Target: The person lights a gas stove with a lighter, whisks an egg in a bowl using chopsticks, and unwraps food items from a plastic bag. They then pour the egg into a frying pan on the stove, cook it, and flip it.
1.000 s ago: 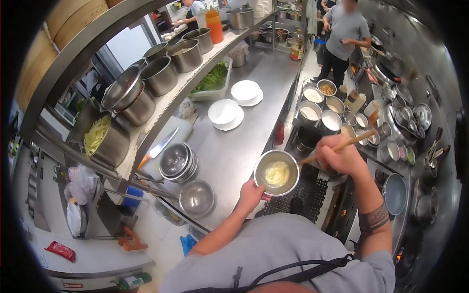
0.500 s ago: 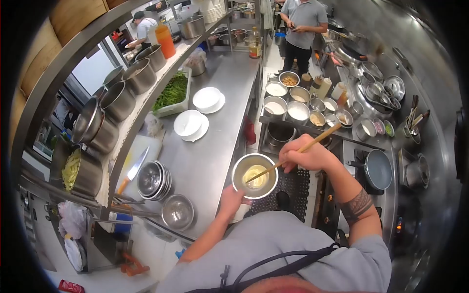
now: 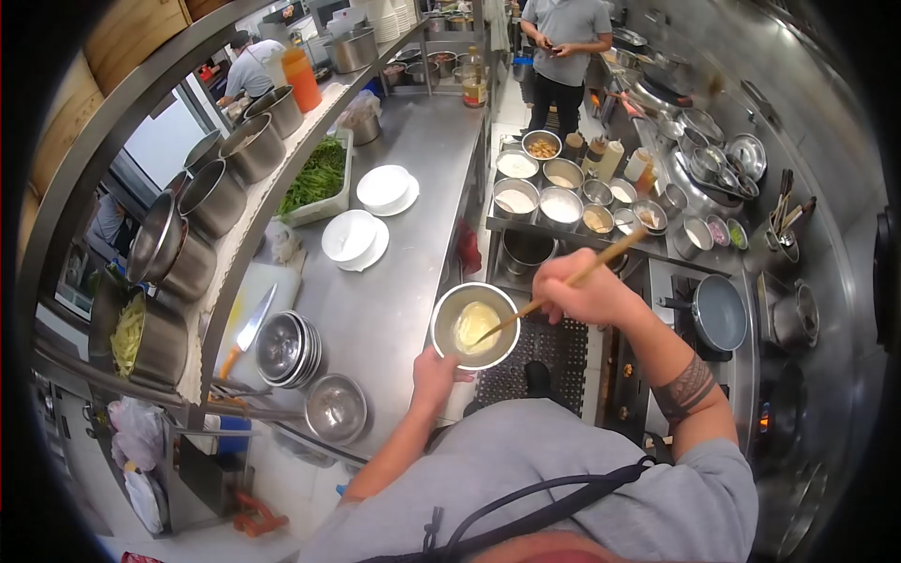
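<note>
My left hand (image 3: 437, 379) grips the rim of a round steel bowl (image 3: 507, 352) on its near left side, with the bowl held up in front of my body. Inside lies a pale yellow, creamy mixture (image 3: 478, 324). Closed around long wooden chopsticks (image 3: 599, 259), my right hand (image 3: 574, 289) is to the right of the bowl. The chopsticks slant down to the left over the rim, their tips in the mixture. Whether they are one stick or a pair pressed together is hard to make out.
On the steel counter (image 3: 404, 225) at left are white bowls (image 3: 349, 235), a knife (image 3: 251, 328), stacked metal bowls (image 3: 282, 347) and a tub of greens (image 3: 319, 178). Ingredient pots (image 3: 561, 206) and a frying pan (image 3: 720, 314) are at right. A person (image 3: 561, 56) stands ahead.
The chopstick tips have shifted within the mixture, and the bowl sits slightly left and higher in view. The surroundings have shifted a little left as my head moved.
</note>
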